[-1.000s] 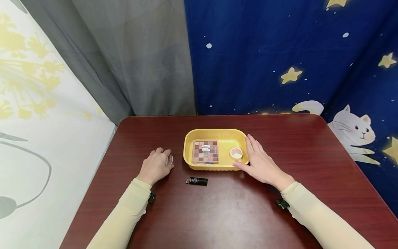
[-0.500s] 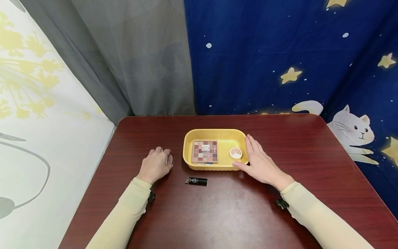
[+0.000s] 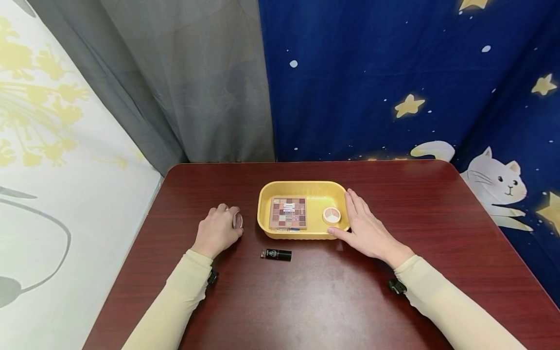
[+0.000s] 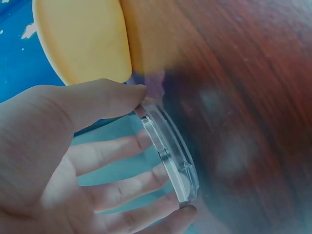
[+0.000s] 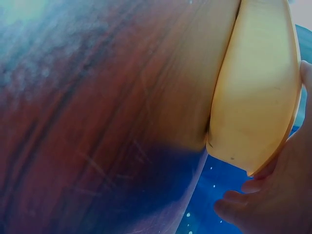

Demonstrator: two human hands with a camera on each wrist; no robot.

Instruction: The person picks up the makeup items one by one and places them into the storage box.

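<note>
My left hand is at the left of the tray, pinching a round compact by its edge. In the left wrist view the compact has clear, shiny walls and stands on edge, with the thumb at one end and the fingertips along the other. My right hand rests on the right end of the yellow tray, its fingers straight along the rim and the thumb over the front corner. The right wrist view shows the hand beside the tray's outer wall.
Inside the tray lie an eyeshadow palette and a small round pot with a three-part top. A thin pen-like item shows at the palette's front edge. A black tube with a clear end lies in front of the tray on the table.
My left hand and the compact have shifted very slightly away from me. The right hand, the tray and its contents stay as they were.
</note>
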